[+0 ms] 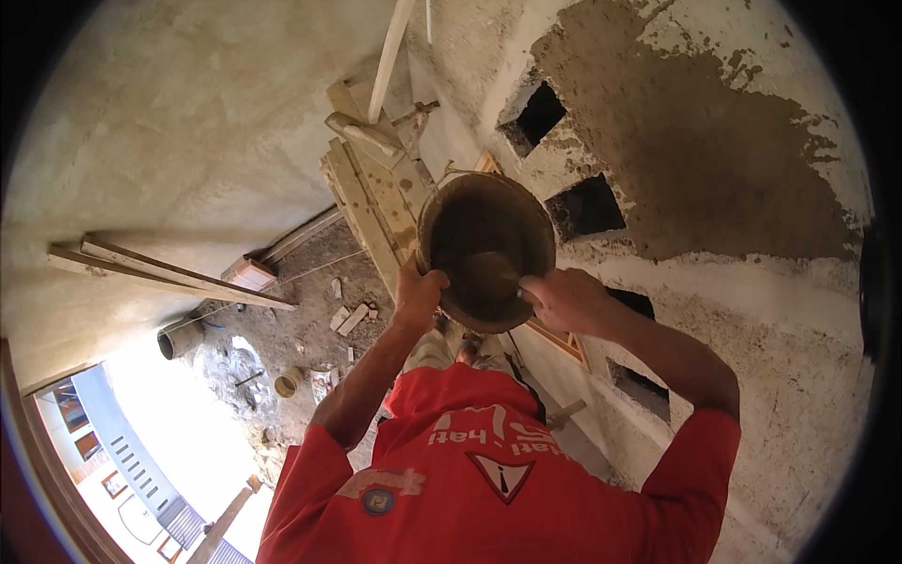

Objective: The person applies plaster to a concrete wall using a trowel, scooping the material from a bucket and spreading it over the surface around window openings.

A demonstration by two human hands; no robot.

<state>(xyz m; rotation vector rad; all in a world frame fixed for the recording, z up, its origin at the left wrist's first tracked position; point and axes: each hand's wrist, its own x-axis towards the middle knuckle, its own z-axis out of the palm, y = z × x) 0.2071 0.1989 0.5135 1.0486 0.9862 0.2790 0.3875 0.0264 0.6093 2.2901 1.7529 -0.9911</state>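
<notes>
A mortar-stained bucket is tilted in front of me, with dark wet mix inside. My left hand grips its left side, thumb over the rim. Inside the bucket is a trowel; my right hand is closed on its handle at the right. To the right of the bucket, the rough wall has a broad patch of wet plaster and several square dark openings.
Wooden planks stand behind the bucket on the left. Long boards cross the left side. Below are a dirt floor with debris, a small pail and a larger drum. A bright opening is at lower left.
</notes>
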